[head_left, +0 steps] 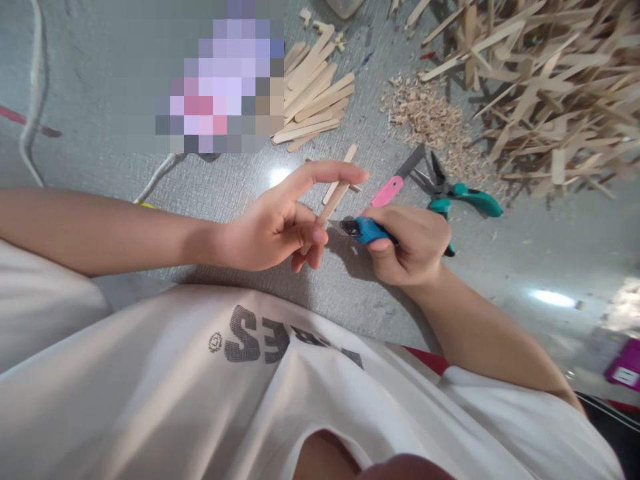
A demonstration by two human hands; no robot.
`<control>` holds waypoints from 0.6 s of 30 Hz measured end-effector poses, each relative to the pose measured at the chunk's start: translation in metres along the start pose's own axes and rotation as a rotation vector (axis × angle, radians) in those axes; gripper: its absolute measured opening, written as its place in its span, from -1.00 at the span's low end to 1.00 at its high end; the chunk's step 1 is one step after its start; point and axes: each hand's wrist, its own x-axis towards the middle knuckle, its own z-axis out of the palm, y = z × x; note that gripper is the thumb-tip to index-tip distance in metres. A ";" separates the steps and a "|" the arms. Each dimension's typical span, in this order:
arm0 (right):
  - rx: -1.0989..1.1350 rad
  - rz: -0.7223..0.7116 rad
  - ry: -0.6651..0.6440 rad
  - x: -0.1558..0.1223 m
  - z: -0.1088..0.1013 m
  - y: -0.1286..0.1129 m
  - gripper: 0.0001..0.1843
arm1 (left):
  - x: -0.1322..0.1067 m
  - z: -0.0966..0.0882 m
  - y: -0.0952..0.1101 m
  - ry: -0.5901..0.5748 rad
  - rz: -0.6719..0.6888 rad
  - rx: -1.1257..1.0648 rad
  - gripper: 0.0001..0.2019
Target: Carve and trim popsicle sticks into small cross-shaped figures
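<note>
My left hand [280,223] pinches a wooden craft stick [334,202] between thumb and fingers, with the index finger stretched along toward its upper end. In my right hand [413,243] is a blue utility knife [373,231], gripped in a fist. Its blade points left and meets or nearly meets the stick's edge beside my left thumb; actual contact is too small to make out. Just beyond the held stick, another craft stick [349,157] lies on the table. A pink-handled knife [387,192] and green-handled pliers [453,194] rest beyond my right hand.
Cut craft sticks [320,100] lie fanned out at the back. A heap of wood shavings [433,117] sits beside a large pile of sticks [555,93] at the back right. A white cable [31,107] runs along the left. A purple object [625,363] is at the right edge.
</note>
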 end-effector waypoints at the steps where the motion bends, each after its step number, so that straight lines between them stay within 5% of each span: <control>1: 0.016 -0.014 0.008 0.001 0.000 0.000 -0.36 | -0.001 0.000 0.001 0.001 -0.021 0.013 -0.32; 18: -0.045 -0.028 -0.015 -0.003 0.001 0.005 -0.31 | -0.001 -0.001 0.002 0.017 -0.004 0.116 -0.37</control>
